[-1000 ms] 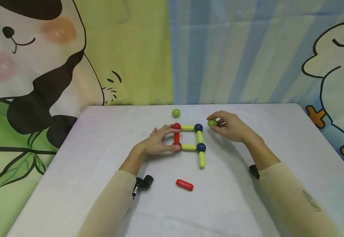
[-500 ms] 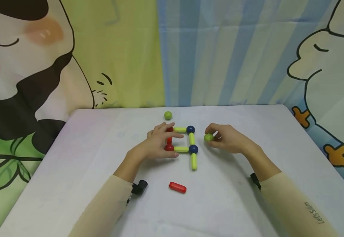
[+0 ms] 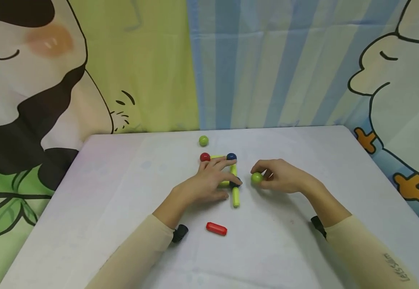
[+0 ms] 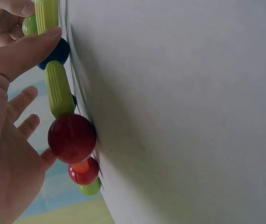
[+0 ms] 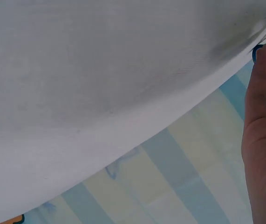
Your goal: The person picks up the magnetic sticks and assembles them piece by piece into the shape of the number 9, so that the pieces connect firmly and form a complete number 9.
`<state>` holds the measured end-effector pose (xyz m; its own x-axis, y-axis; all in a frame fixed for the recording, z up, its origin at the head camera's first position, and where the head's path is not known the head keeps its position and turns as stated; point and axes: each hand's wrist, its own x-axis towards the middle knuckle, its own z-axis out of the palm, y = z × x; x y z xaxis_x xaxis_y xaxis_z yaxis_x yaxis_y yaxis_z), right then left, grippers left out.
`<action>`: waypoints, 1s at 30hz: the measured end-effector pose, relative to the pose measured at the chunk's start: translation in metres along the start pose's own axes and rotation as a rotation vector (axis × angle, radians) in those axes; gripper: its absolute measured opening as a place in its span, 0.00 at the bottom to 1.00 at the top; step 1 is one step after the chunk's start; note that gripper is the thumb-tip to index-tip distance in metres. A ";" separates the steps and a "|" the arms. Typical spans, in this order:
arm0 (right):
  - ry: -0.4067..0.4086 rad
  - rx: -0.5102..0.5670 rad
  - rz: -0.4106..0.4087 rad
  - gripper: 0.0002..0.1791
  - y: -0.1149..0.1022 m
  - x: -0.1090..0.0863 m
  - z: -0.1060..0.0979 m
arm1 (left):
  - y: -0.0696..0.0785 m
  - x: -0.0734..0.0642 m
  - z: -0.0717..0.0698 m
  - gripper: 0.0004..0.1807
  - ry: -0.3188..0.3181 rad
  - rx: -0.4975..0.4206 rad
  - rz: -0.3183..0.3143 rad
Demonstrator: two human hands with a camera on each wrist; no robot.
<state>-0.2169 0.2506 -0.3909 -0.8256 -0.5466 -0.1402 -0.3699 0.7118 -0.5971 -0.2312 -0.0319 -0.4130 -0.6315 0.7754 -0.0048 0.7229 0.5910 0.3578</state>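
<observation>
On the white table lies a small square built from sticks and balls, with a yellow-green stick [image 3: 236, 197] jutting toward the near side. My left hand [image 3: 206, 182] spreads over it, fingers extended, one fingertip at the near blue ball [image 3: 236, 180]. In the left wrist view the thumb [image 4: 25, 52] passes in front of a blue ball [image 4: 64, 52]; a red ball [image 4: 72, 138] is closer to the camera. The red side is hidden from the head view. My right hand [image 3: 285, 176] pinches a green ball [image 3: 256, 178] just right of the square.
A loose red stick [image 3: 216, 228] lies nearer the person. Another green ball [image 3: 204, 140] sits near the back edge of the table [image 3: 123, 224]. A printed cloth [image 3: 245, 64] hangs behind.
My left hand has slid right from the red side across the square toward the near blue ball. My right hand has brought the green ball nearer the person. The head view has shifted slightly.
</observation>
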 end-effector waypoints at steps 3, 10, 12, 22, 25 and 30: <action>-0.007 0.031 -0.006 0.17 0.004 -0.005 0.000 | 0.006 0.006 0.002 0.24 -0.032 0.009 0.021; -0.018 0.081 -0.015 0.17 0.005 -0.012 0.002 | 0.013 0.015 0.005 0.20 -0.063 0.030 0.034; -0.030 0.093 -0.004 0.16 0.004 -0.013 0.002 | 0.014 0.016 0.006 0.17 -0.080 0.022 0.020; -0.088 0.122 -0.054 0.13 -0.004 -0.024 0.009 | 0.020 0.019 0.006 0.11 -0.115 0.010 0.023; -0.106 0.133 -0.064 0.13 -0.006 -0.026 0.010 | 0.020 0.021 0.005 0.11 -0.119 0.007 0.016; -0.154 0.133 -0.060 0.13 -0.008 -0.026 0.014 | 0.019 0.021 0.005 0.10 -0.127 -0.016 0.007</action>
<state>-0.1866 0.2526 -0.3934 -0.7251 -0.6544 -0.2144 -0.3482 0.6170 -0.7057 -0.2289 -0.0032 -0.4112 -0.5853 0.8020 -0.1197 0.7222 0.5827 0.3727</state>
